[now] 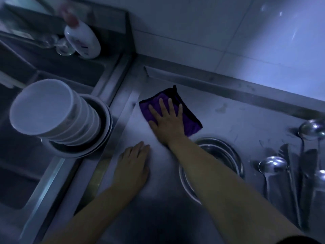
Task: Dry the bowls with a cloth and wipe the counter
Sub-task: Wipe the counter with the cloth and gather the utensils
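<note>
A purple cloth (190,118) lies flat on the steel counter (228,120), near its back left corner. My right hand (167,120) presses on the cloth with straight, spread fingers. My left hand (133,166) rests flat on the counter, closer to me and beside the sink edge, holding nothing. A stack of white bowls (52,113) leans at the left, sitting in wider dishes on the sink rim. A steel bowl (218,161) stands on the counter, partly hidden under my right forearm.
Spoons, ladles and knives (290,164) lie in a group at the right of the counter. A white bottle (82,39) and a glass (63,46) stand behind the sink (21,182) at the left. A tiled wall (228,32) rises at the back.
</note>
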Tool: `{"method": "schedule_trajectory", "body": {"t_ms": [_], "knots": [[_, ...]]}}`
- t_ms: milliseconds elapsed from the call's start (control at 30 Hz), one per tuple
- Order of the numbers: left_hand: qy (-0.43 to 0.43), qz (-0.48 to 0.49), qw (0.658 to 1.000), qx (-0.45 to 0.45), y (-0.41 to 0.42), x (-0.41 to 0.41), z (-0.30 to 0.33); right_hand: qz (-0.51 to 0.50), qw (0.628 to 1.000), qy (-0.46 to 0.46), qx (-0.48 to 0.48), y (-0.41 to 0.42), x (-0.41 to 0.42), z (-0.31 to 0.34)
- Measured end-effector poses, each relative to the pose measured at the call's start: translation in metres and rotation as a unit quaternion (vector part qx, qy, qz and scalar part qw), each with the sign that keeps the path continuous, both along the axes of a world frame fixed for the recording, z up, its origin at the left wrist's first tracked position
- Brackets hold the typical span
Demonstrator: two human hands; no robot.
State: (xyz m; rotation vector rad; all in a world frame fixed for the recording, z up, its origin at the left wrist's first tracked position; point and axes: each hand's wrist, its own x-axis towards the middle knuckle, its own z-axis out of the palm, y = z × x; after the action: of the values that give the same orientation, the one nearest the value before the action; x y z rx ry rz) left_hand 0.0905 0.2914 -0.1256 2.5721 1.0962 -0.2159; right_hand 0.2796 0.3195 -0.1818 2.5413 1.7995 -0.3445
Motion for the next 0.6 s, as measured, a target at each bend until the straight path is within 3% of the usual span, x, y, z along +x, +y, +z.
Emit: {"method": "schedule_trajectory", "body": {"t_ms": [167,333,467,600], "knots": [[-0.026,-0.007,1.0,-0.001,0.002,0.026,-0.004,-0.088,0.996,-0.015,0.011,-0.002,0.075,0.001],[-0.02,-0.023,0.999,0.012,-0.008,0.037,-0.008,-0.2,0.979,-0.025,0.009,-0.061,0.125,0.004],[-0.019,-0.042,0.999,0.011,-0.018,0.036,-0.004,-0.29,0.957,-0.018,-0.02,-0.105,0.142,0.011],[-0.026,-0.043,0.999,0.008,-0.023,0.02,0.01,-0.312,0.948,0.014,-0.066,-0.115,0.139,0.025]]}}
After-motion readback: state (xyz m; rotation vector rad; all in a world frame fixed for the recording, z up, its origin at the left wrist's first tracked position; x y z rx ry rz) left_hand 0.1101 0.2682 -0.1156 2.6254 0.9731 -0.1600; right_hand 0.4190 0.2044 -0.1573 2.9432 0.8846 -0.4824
